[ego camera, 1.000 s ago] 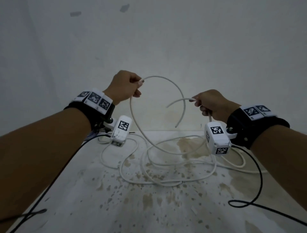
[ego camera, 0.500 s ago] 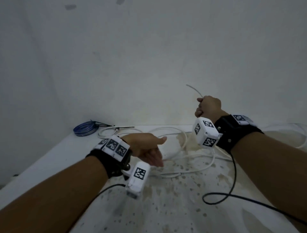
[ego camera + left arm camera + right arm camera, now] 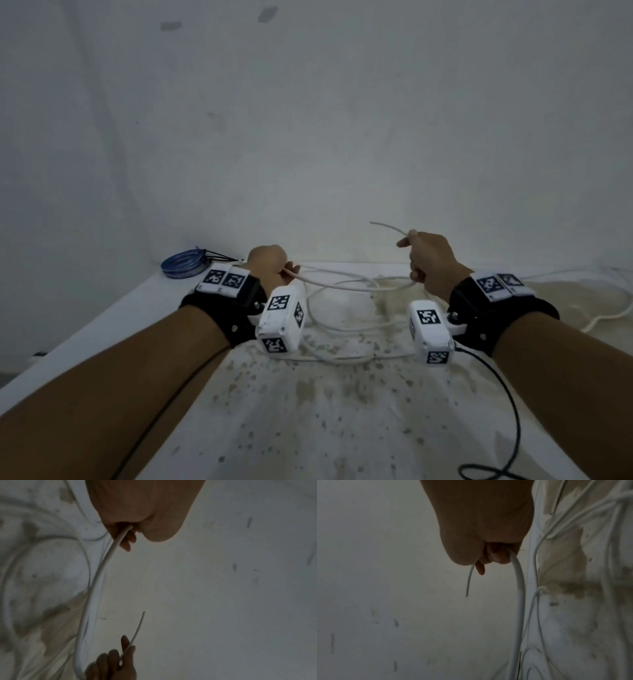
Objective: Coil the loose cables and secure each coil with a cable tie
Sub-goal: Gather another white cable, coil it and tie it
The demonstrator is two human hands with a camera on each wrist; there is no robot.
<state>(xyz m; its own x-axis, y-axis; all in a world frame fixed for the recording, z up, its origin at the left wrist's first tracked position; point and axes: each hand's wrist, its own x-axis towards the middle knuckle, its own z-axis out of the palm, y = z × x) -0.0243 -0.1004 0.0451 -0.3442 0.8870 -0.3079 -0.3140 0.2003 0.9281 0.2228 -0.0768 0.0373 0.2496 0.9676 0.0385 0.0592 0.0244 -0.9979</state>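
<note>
A long white cable (image 3: 356, 287) lies in loose loops on the stained white table (image 3: 308, 411). My left hand (image 3: 274, 267) grips one stretch of it near the table's back; the left wrist view shows the cable (image 3: 109, 555) leaving my curled fingers. My right hand (image 3: 424, 260) holds the cable near its free end (image 3: 375, 223), which sticks up to the left. In the right wrist view the cable (image 3: 518, 588) runs out of that fist, with its thin end (image 3: 469, 581) beside it. The span between the two hands hangs just above the table.
A blue cable coil (image 3: 183, 264) bound with a black tie lies at the back left corner. More white cable (image 3: 603, 308) trails off to the right. A black wrist-camera lead (image 3: 507, 411) loops over the front right. A plain wall stands close behind.
My left hand, open and empty half a second ago, has reached back and closed on the white cable. My right hand has kept its hold and dropped slightly.
</note>
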